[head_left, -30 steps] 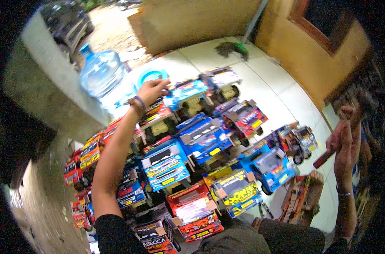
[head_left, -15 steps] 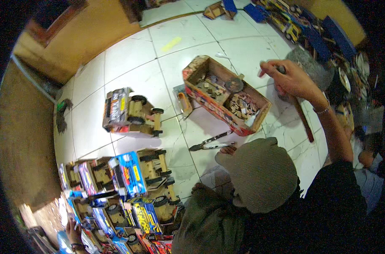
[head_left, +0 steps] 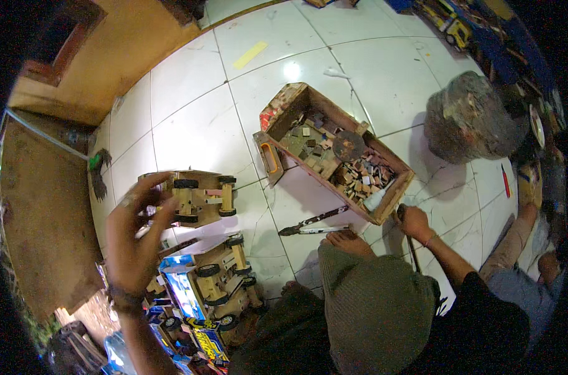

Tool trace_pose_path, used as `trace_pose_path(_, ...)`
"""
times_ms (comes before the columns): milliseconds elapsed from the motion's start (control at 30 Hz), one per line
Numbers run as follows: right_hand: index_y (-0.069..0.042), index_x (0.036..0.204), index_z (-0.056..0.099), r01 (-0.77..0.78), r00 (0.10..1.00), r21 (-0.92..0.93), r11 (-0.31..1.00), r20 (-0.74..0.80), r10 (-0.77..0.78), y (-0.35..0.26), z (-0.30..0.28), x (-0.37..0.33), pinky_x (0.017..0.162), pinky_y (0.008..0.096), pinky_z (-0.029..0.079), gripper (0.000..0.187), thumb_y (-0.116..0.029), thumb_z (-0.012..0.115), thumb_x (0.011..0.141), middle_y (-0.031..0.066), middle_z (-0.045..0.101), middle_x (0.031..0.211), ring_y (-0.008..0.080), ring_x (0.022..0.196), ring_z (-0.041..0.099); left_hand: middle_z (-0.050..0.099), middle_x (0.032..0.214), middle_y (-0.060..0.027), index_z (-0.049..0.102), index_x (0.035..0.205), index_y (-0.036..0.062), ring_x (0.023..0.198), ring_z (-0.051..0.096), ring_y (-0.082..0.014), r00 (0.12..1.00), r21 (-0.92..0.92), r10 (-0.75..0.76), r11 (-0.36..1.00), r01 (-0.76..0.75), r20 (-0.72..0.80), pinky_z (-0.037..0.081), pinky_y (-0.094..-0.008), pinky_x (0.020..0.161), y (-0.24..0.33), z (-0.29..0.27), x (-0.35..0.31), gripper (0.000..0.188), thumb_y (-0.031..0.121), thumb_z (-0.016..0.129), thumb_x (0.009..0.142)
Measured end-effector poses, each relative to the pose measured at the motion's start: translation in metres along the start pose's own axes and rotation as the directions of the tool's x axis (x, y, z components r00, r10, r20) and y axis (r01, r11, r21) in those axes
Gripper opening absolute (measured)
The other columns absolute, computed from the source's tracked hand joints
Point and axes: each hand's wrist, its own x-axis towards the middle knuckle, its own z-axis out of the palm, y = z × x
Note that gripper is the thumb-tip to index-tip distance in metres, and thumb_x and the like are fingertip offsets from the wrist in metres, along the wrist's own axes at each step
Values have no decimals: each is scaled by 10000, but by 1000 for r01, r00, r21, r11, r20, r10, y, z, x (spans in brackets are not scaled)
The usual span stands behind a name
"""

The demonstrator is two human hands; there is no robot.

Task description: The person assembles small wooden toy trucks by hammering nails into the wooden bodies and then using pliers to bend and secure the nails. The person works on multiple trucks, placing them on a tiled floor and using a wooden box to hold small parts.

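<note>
My left hand (head_left: 137,231) is raised at the left, fingers spread and slightly blurred, with nothing in it. Behind its fingers lies a wooden toy truck (head_left: 206,200) on its side, black wheels facing right; I cannot tell whether they touch. My right hand (head_left: 415,225) is closed round a long brown-handled tool (head_left: 414,255) that points down toward me. A dark end shows at the fingers, but its shape is mostly hidden. This hand is beside the near right corner of a wooden box (head_left: 334,182) holding small wood pieces and a dark round disc.
Several toy trucks (head_left: 184,287) crowd the lower left. Long-handled pincers (head_left: 312,225) lie before my foot (head_left: 351,244). A rough stone block (head_left: 468,119) stands at the right, near a red-handled tool (head_left: 505,182). Another person's leg (head_left: 515,234) reaches in at the right.
My left hand has risen from the lower left edge to the lone toy truck. My right hand has come down from the stone block to the box's near corner, still gripping the tool.
</note>
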Motion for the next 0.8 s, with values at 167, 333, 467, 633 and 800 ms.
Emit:
trace_pose_path(167, -27, 976, 680, 46, 999, 43, 998, 25, -47, 0, 27, 5, 691, 506, 538, 307, -274, 729, 800, 208, 682, 847, 396, 798, 671, 700, 1046, -197, 684, 1118, 42, 966, 672, -381, 906, -134, 236, 970, -200, 351, 537, -432, 847, 10, 157, 131, 303, 161, 710, 841)
trace_pose_path(333, -36, 901, 685, 168, 984, 43, 985, 46, -170, 11, 46, 10, 679, 489, 535, 319, -326, 740, 781, 192, 677, 872, 389, 788, 662, 699, 971, -225, 705, 1042, 50, 946, 688, -386, 884, 101, 202, 958, -267, 421, 566, -454, 818, 4, 302, 183, 240, 87, 684, 805)
trace_pose_path(467, -33, 856, 659, 320, 947, 82, 944, -13, -320, 31, 62, 9, 685, 494, 526, 325, -336, 741, 771, 183, 659, 837, 380, 763, 640, 681, 1064, -239, 690, 1007, -8, 1064, 659, -370, 876, 187, 96, 960, -206, 473, 550, -437, 887, -5, 369, 194, 192, 22, 634, 826)
trace_pose_path(633, -38, 903, 658, 284, 959, 183, 941, -73, -275, 43, 79, 9, 729, 488, 523, 303, -304, 725, 776, 186, 671, 863, 394, 835, 645, 686, 1082, -211, 670, 997, 29, 1049, 656, -375, 878, 77, 119, 982, -174, 463, 536, -441, 887, -22, 380, 190, 167, 67, 634, 838)
trace_pose_path(800, -50, 952, 664, 244, 965, 262, 934, 25, -260, 44, 73, 11, 780, 493, 520, 278, -282, 702, 802, 195, 690, 924, 413, 911, 646, 721, 962, -121, 667, 1137, 37, 897, 712, -228, 859, -242, 168, 969, -53, 484, 576, -332, 836, -15, 320, 196, 329, 64, 682, 810)
